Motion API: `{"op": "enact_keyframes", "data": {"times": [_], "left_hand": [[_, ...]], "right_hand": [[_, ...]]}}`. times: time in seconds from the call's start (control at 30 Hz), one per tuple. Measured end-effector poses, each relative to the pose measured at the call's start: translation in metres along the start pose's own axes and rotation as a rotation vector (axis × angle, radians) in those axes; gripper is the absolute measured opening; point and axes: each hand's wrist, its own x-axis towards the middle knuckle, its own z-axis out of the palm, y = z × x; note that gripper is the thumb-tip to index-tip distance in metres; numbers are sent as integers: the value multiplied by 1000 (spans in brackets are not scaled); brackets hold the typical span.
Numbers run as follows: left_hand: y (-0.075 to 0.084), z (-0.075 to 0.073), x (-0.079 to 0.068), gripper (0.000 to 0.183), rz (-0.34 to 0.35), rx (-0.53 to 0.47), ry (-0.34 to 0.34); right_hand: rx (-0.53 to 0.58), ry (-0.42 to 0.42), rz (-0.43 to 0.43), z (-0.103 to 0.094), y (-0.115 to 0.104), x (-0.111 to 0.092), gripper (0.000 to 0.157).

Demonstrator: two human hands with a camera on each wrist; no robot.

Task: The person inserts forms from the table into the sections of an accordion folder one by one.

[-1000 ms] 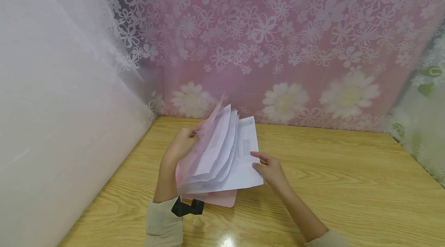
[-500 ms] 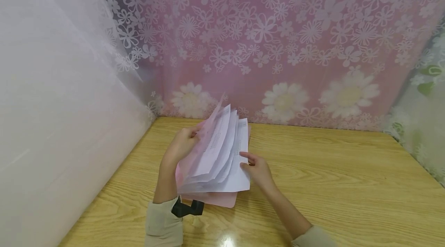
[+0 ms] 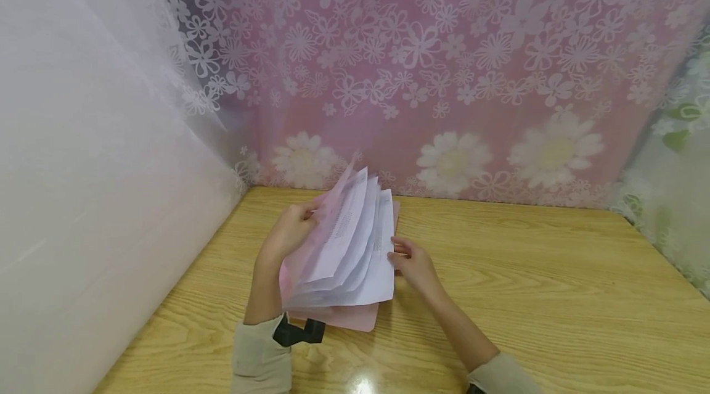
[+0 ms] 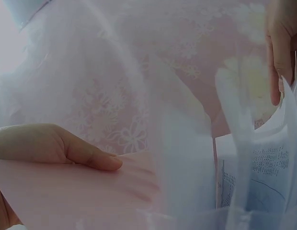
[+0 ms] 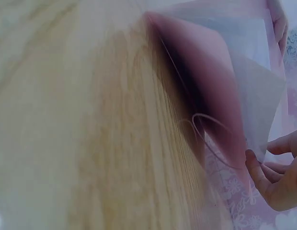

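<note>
A pink folder [image 3: 355, 318] stands open, its clear pockets fanned out with white printed sheets [image 3: 350, 233] among them. My left hand [image 3: 291, 230] holds its raised pink front cover [image 4: 76, 191], thumb on one side and fingers showing through from the other in the left wrist view. On the other side my right hand [image 3: 416, 264] pinches the outer edge of a white sheet [image 3: 379, 277] between thumb and fingers. That sheet lies over the back cover [image 5: 201, 52], which tilts up from the table in the right wrist view. The folder's spine is hidden.
The folder is on a wood-grain table [image 3: 532, 295]. A pink floral curtain [image 3: 444, 73] hangs along the far edge, and a pale sheet [image 3: 100, 153] closes off the left side. A thin cord loop [image 5: 206, 117] shows beside the back cover.
The right-hand sheet has moved left, deeper into the folder, with my right hand following it. My right fingers now sit at its edge. My left hand has stayed in place.
</note>
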Motion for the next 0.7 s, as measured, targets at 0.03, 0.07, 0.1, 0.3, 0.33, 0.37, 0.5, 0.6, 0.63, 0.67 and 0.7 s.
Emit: {"op": "enact_keyframes", "data": {"times": [0.03, 0.07, 0.1, 0.3, 0.33, 0.37, 0.5, 0.6, 0.63, 0.67, 0.7], "left_hand": [[0, 0, 0, 43, -1, 4, 1], [0, 0, 0, 43, 0, 6, 1], [1, 0, -1, 43, -2, 8, 1], [1, 0, -1, 40, -2, 20, -2], [1, 0, -1, 40, -2, 18, -4], [1, 0, 0, 40, -2, 15, -5], [2, 0, 0, 41, -6, 7, -9], [1, 0, 0, 41, -2, 3, -16], [1, 0, 0, 41, -2, 2, -17], [1, 0, 0, 41, 4, 5, -20], [1, 1, 0, 41, 7, 5, -22]], "right_hand": [[12, 2, 1, -1, 2, 2, 38], [22, 5, 2, -2, 3, 4, 36], [32, 6, 4, -3, 5, 6, 35], [61, 18, 47, -7, 12, 17, 28], [61, 20, 53, -7, 13, 18, 28], [61, 23, 60, -7, 13, 19, 27], [69, 22, 51, -5, 13, 22, 25], [89, 1, 52, -2, 13, 22, 24], [101, -11, 59, 0, 13, 22, 24], [111, -21, 66, 1, 13, 22, 24], [119, -30, 72, 3, 13, 21, 24]]}}
